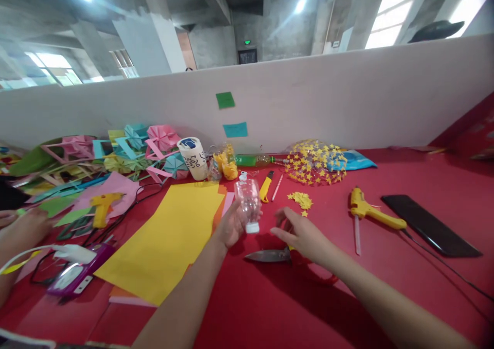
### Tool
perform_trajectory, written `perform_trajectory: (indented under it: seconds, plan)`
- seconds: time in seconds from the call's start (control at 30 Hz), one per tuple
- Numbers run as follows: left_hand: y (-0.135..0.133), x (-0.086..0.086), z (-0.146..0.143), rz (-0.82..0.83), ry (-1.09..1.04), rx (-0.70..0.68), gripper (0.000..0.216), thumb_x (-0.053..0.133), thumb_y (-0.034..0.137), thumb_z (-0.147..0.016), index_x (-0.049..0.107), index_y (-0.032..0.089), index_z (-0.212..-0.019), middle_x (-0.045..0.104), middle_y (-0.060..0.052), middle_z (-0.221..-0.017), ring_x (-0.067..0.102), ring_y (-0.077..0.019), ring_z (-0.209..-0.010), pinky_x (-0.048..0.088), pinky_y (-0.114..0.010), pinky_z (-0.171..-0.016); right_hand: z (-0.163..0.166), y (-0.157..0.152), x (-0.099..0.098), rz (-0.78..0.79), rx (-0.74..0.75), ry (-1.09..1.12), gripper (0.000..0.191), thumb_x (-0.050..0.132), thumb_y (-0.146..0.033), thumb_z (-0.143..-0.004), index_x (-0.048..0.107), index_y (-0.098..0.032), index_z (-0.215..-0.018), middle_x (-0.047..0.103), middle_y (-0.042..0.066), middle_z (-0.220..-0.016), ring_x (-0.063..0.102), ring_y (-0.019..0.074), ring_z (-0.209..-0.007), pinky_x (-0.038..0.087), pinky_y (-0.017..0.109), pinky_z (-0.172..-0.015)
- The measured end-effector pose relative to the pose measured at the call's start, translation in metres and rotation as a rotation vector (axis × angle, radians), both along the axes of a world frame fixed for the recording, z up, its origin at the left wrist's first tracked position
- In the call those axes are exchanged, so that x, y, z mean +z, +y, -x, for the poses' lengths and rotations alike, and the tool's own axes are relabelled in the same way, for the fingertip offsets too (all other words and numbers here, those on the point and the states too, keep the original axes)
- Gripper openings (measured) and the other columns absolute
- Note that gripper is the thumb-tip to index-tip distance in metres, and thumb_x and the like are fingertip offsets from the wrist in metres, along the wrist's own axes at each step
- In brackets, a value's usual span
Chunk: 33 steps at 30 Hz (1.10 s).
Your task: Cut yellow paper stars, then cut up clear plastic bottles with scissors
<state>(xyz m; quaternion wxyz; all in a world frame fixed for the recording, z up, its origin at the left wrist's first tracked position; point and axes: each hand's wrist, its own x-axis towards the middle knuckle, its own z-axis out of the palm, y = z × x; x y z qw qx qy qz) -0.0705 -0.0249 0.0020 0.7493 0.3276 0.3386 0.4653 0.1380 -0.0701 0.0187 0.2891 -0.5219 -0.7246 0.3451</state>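
Observation:
A small clear plastic bottle (249, 197) with a white cap is gripped in my left hand (230, 225), its cap end toward me. My right hand (295, 231) hovers to the right of the bottle with fingers apart and nothing between them. Below that hand lie scissors (268, 256), blades pointing left and handles partly hidden. Small yellow paper stars (302, 201) form a pile just beyond my right hand. A yellow utility knife (266, 187) and a thin pinkish stick (277, 188) rest behind the bottle.
Yellow paper sheets (165, 241) lie left of my arms, near a purple power strip (81, 272) and a glue gun (102, 210). Another glue gun (372, 210) and a black phone (430, 225) are right. A star-covered clear dome (316, 162) stands behind. Another person's hand (33, 228) is far left.

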Motion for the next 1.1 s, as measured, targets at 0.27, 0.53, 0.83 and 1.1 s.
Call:
perform_trajectory:
  seconds: [0.27,0.53,0.83,1.1]
  plan:
    - [-0.007,-0.003,-0.007,-0.162,0.291,-0.278,0.042,0.079,0.049,-0.069,0.056,0.019,-0.089,0.062,0.002,-0.074,0.058,-0.0101,-0.055,0.044,-0.022,-0.053,-0.012,0.009,-0.001,0.211,-0.016,0.475,0.05,0.064,-0.041,-0.082,0.045,-0.025,-0.125,0.052,0.008,-0.123,0.059,0.0141,-0.076,0.054,0.029,-0.065]
    - [-0.002,0.002,-0.01,0.045,0.069,-0.092,0.043,0.056,0.052,-0.088,0.061,0.013,-0.104,0.072,-0.012,-0.095,0.07,-0.0208,-0.082,0.055,-0.031,-0.077,-0.02,-0.001,0.005,-0.196,-0.185,0.246,0.048,0.066,-0.035,-0.083,0.049,-0.027,-0.128,0.044,0.009,-0.123,0.06,0.0198,-0.09,0.057,0.037,-0.08]
    - [-0.009,0.001,-0.027,0.349,-0.174,-0.114,0.041,0.056,0.046,-0.091,0.062,0.01,-0.111,0.074,-0.009,-0.081,0.07,-0.0152,-0.063,0.054,-0.02,-0.051,-0.001,-0.014,0.013,-0.435,-0.004,-0.123,0.072,0.067,-0.04,-0.086,0.03,-0.024,-0.146,0.046,0.016,-0.134,0.057,0.0297,-0.114,0.054,0.042,-0.09]
    - [0.009,0.012,0.002,0.349,-0.301,0.024,0.056,0.036,0.052,-0.097,0.067,0.005,-0.098,0.075,-0.018,-0.089,0.074,-0.0224,-0.083,0.06,-0.03,-0.075,-0.048,-0.01,0.001,-0.017,0.181,-0.646,0.009,0.054,-0.018,-0.088,0.062,-0.018,-0.085,0.067,0.007,-0.083,0.064,0.0226,-0.074,0.045,0.031,-0.063]
